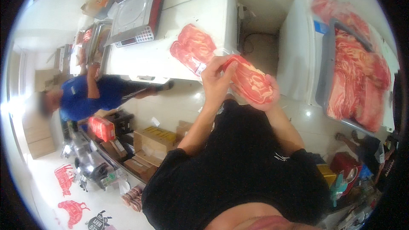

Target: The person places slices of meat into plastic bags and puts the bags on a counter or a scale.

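Meat in a clear vacuum pack, red and marbled with pale fat, sits between both hands in front of the person's chest. The left hand grips the pack's near end with fingers curled over its top edge, while the right hand cups it from below, so both hands are closed on the same pack and neither is free. Just beyond, a second pack of sliced meat lies on the white surface, its edge close to the held one, and a weighing scale stands further back on that surface. To the right, a grey tray of meat packs rests on a white chest freezer. A person in a blue top bends at the far left. The held pack looks slick and floppy, so a loosened grip could let it slide out and drop to the floor; pinching hard at the film could, in my judgement, also split the seal.
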Demonstrator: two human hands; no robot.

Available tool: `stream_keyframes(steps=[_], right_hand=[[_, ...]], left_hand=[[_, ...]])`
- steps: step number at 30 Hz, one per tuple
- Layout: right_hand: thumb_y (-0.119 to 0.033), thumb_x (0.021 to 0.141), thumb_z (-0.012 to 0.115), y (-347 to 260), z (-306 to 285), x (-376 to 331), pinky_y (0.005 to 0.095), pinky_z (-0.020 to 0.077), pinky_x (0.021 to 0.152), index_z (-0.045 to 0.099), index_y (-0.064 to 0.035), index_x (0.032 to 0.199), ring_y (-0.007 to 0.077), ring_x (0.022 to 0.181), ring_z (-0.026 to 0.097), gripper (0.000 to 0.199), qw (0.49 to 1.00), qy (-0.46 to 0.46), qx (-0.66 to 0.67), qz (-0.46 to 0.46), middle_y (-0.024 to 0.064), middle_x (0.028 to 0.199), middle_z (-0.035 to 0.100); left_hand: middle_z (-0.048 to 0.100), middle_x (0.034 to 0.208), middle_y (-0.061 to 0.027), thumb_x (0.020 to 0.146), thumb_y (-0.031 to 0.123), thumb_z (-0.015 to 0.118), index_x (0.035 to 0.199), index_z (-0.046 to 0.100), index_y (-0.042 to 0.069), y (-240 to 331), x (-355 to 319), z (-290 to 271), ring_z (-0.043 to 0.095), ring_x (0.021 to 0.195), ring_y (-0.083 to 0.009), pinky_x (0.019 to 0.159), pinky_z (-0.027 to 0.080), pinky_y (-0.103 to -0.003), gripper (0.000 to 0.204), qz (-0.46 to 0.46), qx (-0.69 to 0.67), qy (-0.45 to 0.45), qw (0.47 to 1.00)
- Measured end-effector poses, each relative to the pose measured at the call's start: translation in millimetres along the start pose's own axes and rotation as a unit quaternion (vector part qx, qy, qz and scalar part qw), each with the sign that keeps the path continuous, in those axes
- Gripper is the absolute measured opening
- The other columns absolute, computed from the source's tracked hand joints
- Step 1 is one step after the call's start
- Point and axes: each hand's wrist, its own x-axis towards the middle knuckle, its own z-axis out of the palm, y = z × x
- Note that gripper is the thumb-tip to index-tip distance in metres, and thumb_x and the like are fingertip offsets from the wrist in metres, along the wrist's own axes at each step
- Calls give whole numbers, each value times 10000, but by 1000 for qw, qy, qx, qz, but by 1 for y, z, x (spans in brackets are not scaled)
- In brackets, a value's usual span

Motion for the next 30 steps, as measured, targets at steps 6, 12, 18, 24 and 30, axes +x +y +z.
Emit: stream_keyframes(steps=[6, 12, 18, 24, 30], right_hand=[[-421, 1015, 572, -1, -48, -9, 533, 341, 1252, 303, 22, 1615, 386, 1493, 439, 793, 994, 102, -26, -17, 235, 1636, 406], [-295, 995, 571, 8, -82, -35, 537, 438, 1191, 446, 70, 1518, 383, 1389, 560, 649, 983, 134, 19, -121, 261, 1531, 530], [-250, 977, 588, 33, -110, -44, 518, 482, 1160, 504, 77, 1459, 375, 1284, 641, 588, 950, 258, -35, -172, 242, 1431, 619], [-246, 992, 580, 59, -112, 28, 512, 538, 1094, 541, 61, 1424, 360, 1242, 667, 531, 941, 297, -42, -157, 232, 1366, 663], [-298, 1000, 635, 82, -125, 134, 457, 544, 1074, 549, 32, 1435, 294, 1220, 676, 553, 827, 260, -438, -237, 177, 1347, 672]], left_hand=[[708, 997, -17, 973, 62, 748, 1157, 746, 9, -57, 4, -13, 645, 916, -101, 776, 517, -252, 191, -58, -103, -34, 992], [671, 851, -53, 896, 156, 817, 983, 707, 42, -93, 37, -68, 656, 756, -180, 651, 502, -338, 180, 68, 197, -90, 974], [655, 848, -168, 839, 139, 754, 823, 605, 26, -130, 56, -84, 651, 801, -380, 719, 517, -477, 188, 90, 287, -297, 906], [656, 765, -164, 841, 98, 727, 798, 633, 21, -115, 64, -95, 665, 688, -346, 640, 536, -439, 129, 125, 196, -289, 929], [656, 765, -159, 836, 106, 740, 828, 630, 22, -110, 70, -98, 664, 670, -358, 614, 540, -438, 139, 230, 118, -239, 936]])
